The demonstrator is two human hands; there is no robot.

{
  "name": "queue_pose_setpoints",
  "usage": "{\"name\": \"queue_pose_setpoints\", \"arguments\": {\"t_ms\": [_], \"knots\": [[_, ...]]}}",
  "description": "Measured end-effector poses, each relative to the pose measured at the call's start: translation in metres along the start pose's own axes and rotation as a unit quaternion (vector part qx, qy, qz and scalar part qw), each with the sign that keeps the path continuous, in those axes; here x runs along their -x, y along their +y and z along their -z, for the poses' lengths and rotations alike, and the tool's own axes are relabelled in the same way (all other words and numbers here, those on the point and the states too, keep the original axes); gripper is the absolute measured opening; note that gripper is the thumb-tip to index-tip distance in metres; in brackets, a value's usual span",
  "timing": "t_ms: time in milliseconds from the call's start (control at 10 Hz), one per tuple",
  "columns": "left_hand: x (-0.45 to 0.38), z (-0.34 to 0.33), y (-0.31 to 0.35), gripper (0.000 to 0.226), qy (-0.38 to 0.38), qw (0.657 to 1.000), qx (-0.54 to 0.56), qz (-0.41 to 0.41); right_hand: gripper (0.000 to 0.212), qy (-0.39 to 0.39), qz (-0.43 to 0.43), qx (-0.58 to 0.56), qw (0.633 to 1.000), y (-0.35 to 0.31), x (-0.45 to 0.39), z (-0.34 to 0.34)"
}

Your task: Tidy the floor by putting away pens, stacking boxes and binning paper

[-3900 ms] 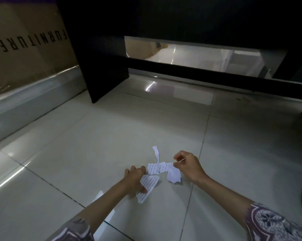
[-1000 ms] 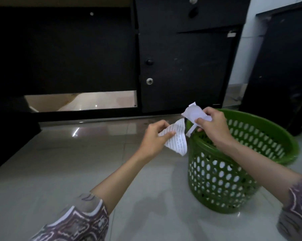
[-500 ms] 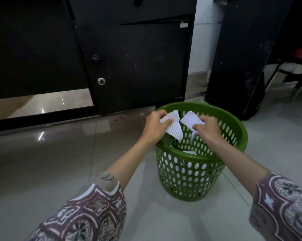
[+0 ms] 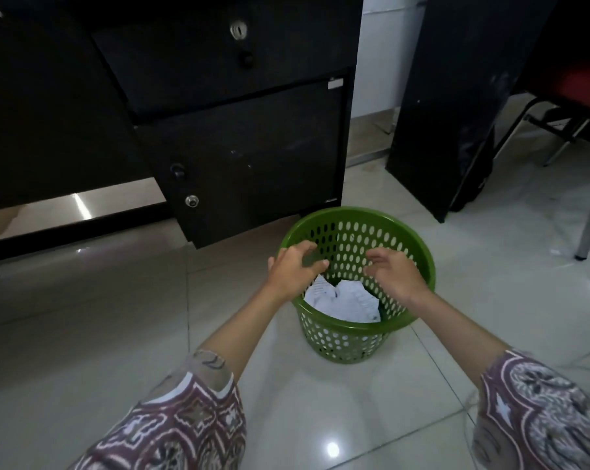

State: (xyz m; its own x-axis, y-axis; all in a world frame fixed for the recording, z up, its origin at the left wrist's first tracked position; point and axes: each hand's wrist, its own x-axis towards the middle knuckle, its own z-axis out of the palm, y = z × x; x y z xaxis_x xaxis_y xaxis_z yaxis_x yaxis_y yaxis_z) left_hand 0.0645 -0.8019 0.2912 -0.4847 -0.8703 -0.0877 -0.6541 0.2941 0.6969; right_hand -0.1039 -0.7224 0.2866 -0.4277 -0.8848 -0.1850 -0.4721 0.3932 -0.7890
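Both the left hand [image 4: 292, 273] and right hand [image 4: 393, 276] hover empty, fingers spread, directly above the paper scraps [image 4: 342, 305] inside the green basket [image 4: 419, 245]

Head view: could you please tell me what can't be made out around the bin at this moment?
- Bin floor: hidden by the paper lying inside.
- Writing on the paper: too small to read.
- Left hand palm: turned away, so only the fingers show as spread.
- Chair: cut off by the right edge.
- Pens and boxes: none in view.
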Motion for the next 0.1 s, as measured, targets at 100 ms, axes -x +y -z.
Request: {"name": "queue_pose_setpoints", "arguments": {"t_ms": [100], "knots": [[0.0142, 0.0268, 0.0292, 0.053, -0.008, 1.000, -0.022, -0.008, 0.048, -0.011, 0.024, 0.006, 1.000, -0.0309, 0.0163, 0.0232]]}}
